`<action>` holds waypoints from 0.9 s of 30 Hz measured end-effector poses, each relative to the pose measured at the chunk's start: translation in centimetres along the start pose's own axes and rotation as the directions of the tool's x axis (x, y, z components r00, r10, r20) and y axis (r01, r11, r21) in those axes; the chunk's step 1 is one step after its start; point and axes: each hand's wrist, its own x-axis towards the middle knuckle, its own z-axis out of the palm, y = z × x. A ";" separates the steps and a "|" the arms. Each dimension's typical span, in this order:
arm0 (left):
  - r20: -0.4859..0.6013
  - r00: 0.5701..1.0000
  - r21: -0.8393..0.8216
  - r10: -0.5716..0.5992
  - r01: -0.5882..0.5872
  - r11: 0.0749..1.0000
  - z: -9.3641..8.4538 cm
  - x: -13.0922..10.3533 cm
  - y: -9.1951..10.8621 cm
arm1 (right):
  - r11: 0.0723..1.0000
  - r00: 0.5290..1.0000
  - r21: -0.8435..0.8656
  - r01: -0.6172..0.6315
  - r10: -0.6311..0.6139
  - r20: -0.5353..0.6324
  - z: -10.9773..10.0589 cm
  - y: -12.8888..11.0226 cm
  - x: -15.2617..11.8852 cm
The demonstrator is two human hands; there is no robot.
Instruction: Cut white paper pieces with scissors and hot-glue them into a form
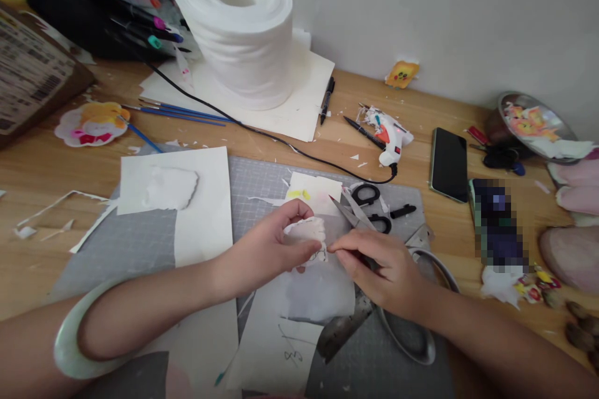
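My left hand pinches a small white cutout with a scalloped edge and dark drawn lines, thumb in front and fingers behind. Close by on the right, my right hand has its thumb and index finger pressed together at the cutout's edge. A thin tip shows at those fingertips; what it belongs to is mostly hidden in the hand. Beneath both hands lie white paper sheets on a grey gridded cutting mat. Black-handled scissors rest just behind my right hand.
A white tissue roll stands at the back. A glue gun trails a black cord across the table. At right are a phone and a metal bowl. Left are a paint palette, brushes and a cardboard box.
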 end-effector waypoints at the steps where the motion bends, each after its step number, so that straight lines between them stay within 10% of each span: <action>1: 0.001 1.000 0.003 -0.005 0.005 1.000 0.0 0.0 0.0 | 1.000 1.000 -0.001 0.002 -0.002 -0.004 0.0 0.0 0.0; 27: 0.016 0.998 -0.040 0.053 -0.052 0.998 -0.1 0.3 -0.7 | 0.999 0.999 -0.002 0.038 -0.038 0.008 0.0 -0.2 0.3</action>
